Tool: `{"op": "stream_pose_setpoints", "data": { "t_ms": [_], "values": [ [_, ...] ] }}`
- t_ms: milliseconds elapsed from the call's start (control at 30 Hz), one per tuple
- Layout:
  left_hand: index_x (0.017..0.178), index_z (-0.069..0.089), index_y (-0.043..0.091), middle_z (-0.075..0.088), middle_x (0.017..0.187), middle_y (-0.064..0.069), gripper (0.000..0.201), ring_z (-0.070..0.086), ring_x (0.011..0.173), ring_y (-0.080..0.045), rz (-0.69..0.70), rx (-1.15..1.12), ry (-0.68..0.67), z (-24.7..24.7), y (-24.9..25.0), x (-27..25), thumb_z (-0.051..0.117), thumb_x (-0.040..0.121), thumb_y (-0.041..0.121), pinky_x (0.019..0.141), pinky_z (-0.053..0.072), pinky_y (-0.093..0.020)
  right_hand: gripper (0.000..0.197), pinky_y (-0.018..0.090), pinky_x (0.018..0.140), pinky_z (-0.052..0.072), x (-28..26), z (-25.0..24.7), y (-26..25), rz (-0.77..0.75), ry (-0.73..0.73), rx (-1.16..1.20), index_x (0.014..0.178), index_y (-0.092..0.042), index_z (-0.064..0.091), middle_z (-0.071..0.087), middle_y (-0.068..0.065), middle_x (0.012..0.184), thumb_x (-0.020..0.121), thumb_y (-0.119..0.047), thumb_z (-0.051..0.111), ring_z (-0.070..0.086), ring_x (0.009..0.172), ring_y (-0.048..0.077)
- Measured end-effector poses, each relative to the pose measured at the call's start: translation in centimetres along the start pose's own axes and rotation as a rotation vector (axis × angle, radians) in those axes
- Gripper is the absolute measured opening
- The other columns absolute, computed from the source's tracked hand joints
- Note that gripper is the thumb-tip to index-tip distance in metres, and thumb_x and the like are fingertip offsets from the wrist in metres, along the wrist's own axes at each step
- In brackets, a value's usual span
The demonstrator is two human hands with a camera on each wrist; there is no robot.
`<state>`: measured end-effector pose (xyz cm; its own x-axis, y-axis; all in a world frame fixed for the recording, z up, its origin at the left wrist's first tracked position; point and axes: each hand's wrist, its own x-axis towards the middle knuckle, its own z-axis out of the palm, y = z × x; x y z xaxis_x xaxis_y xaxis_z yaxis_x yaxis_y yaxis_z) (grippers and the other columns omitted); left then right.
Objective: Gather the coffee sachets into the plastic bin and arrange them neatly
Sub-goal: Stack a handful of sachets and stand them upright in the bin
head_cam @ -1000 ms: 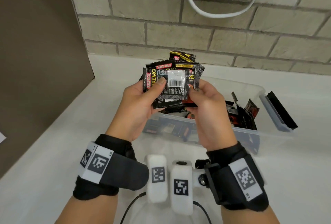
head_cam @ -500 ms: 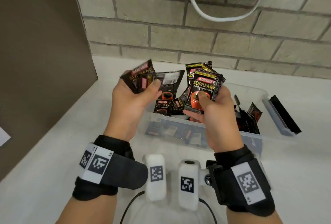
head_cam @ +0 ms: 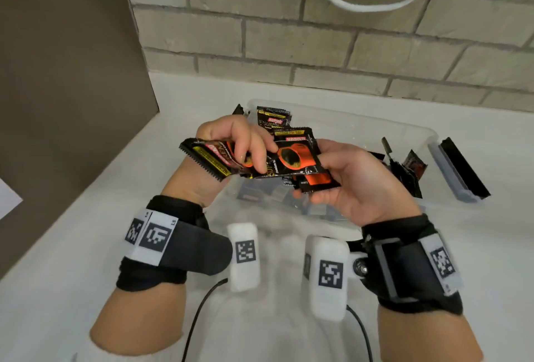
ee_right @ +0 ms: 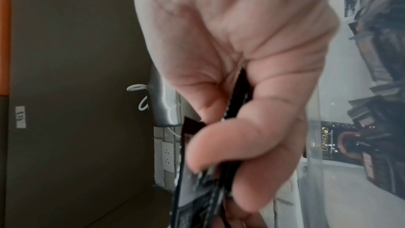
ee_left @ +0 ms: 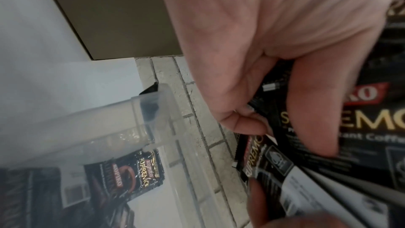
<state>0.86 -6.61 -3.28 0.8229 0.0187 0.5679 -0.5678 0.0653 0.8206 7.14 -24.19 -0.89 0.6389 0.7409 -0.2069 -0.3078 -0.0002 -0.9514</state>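
Fingers (head_cam: 245,144) of the left hand (head_cam: 228,142) curl down over a fanned bunch of black-and-orange coffee sachets (head_cam: 260,162), thumb beneath, while the right hand (head_cam: 355,182) pinches a second bunch (head_cam: 306,159) from the 3 o'clock side, the two bunches overlapping between the hands above the plastic bin (head_cam: 416,133). The left wrist camera alone shows the printed fronts and a white barcode panel of the sachets under the left hand (ee_left: 274,41), and one more sachet (ee_left: 136,174) lying flat on the bin's floor seen through its clear corner (ee_left: 151,103). The right wrist camera alone shows the right hand (ee_right: 241,58) with thumb pressed onto the thin sachet edges (ee_right: 203,188), and a white wall socket (ee_right: 167,155) at 9 o'clock of the thumb. From the head camera, loose sachets (head_cam: 273,117) stand at the bin's 12 o'clock end and others (head_cam: 410,168) lean at its 3 o'clock end, near a grey-and-black lid clip (head_cam: 459,171). The bin rests on a white surface (head_cam: 72,246) against a pale brick wall (head_cam: 289,29); a brown panel (head_cam: 66,58) stands at 9 o'clock and a white cable (head_cam: 361,6) loops overhead.
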Motion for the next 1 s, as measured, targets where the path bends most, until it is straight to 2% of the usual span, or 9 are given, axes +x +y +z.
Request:
{"op": "stream_pose_setpoints", "data": {
  "t_ms": [100,200,333,400,533,700,833,933,1000],
  "values": [
    [0.066,0.059,0.032,0.068,0.066,0.013,0.02,0.059,0.078,-0.01,0.012,-0.057,0.032,0.3,-0.7,-0.7,0.07,0.074,0.045,0.078,0.044,-0.025,0.028,0.018,0.037,0.048,0.1,0.1,0.1,0.019,-0.008,0.041,0.11,-0.004,0.061,0.07,0.009,0.075,0.095,-0.011,0.038,0.066,0.051,0.019],
    [0.054,0.061,0.028,0.065,0.057,0.01,0.021,0.057,0.073,-0.017,-0.07,0.035,0.083,0.4,-0.3,-0.3,0.079,0.057,0.038,0.075,0.043,-0.03,0.052,0.017,0.04,0.049,0.2,0.4,0.4,0.026,-0.046,0.02,0.116,-0.01,0.06,0.072,0.004,0.079,0.096,-0.047,0.029,0.067,0.055,0.016],
    [0.052,0.057,0.026,0.065,0.058,0.005,0.034,0.06,0.069,-0.013,-0.096,-0.001,0.215,0.7,-0.4,-0.6,0.059,0.053,-0.008,0.068,0.048,-0.024,0.019,0.016,0.046,0.052,0.6,0.9,0.8,-0.062,0.03,-0.054,0.103,-0.005,0.061,0.069,0.004,0.074,0.09,-0.017,0.055,0.066,0.054,0.011],
    [0.056,0.064,0.019,0.067,0.063,-0.002,0.034,0.063,0.069,-0.015,-0.21,-0.146,0.399,0.6,-0.2,-0.4,0.047,0.056,-0.01,0.065,0.049,-0.023,0.012,0.021,0.052,0.057,1.0,1.0,1.1,-0.106,0.106,-0.021,0.099,-0.005,0.06,0.068,0.006,0.08,0.09,-0.012,0.056,0.067,0.058,0.011],
    [0.097,0.059,0.01,0.072,0.086,-0.003,0.016,0.065,0.083,-0.014,-0.28,-0.225,0.664,-0.2,0.3,0.1,0.049,0.087,0.002,0.065,0.045,-0.021,0.021,0.024,0.051,0.057,1.6,1.2,1.3,-0.279,0.334,0.033,0.106,-0.008,0.058,0.066,0.006,0.089,0.097,-0.023,0.048,0.068,0.072,0.014],
    [0.103,0.059,0.013,0.069,0.098,-0.006,0.012,0.066,0.079,-0.015,-0.302,-0.049,0.534,1.4,0.5,0.6,0.051,0.094,0.011,0.063,0.049,-0.022,0.019,0.026,0.053,0.055,2.1,1.3,1.8,-0.466,0.52,0.075,0.11,-0.013,0.049,0.061,0.003,0.097,0.099,-0.027,0.042,0.064,0.073,0.01],
    [0.115,0.058,0.011,0.068,0.108,-0.003,0.023,0.064,0.101,-0.017,-0.385,-0.125,0.325,3.3,0.4,0.6,0.045,0.096,0.016,0.095,0.049,-0.035,0.02,0.036,0.062,0.059,2.7,1.9,2.3,-0.523,0.614,-0.05,0.1,-0.01,0.049,0.065,0.006,0.098,0.098,-0.03,0.044,0.068,0.08,0.016],
    [0.127,0.052,0.009,0.064,0.12,-0.007,0.031,0.061,0.11,-0.019,-0.416,-0.088,0.31,4.2,0.0,0.7,0.042,0.098,0.017,0.1,0.047,-0.037,0.017,0.029,0.071,0.053,3.0,2.5,2.7,-0.543,0.612,-0.172,0.095,-0.012,0.051,0.065,0.002,0.092,0.097,-0.028,0.046,0.064,0.084,0.014],
    [0.128,0.051,0.011,0.063,0.122,-0.007,0.03,0.061,0.112,-0.019,-0.417,-0.044,0.355,4.1,-0.2,0.7,0.043,0.099,0.018,0.103,0.044,-0.039,0.015,0.035,0.081,0.051,3.2,2.7,2.8,-0.484,0.551,-0.163,0.09,-0.018,0.05,0.065,0.005,0.093,0.095,-0.031,0.049,0.063,0.087,0.017]
  ]
}}
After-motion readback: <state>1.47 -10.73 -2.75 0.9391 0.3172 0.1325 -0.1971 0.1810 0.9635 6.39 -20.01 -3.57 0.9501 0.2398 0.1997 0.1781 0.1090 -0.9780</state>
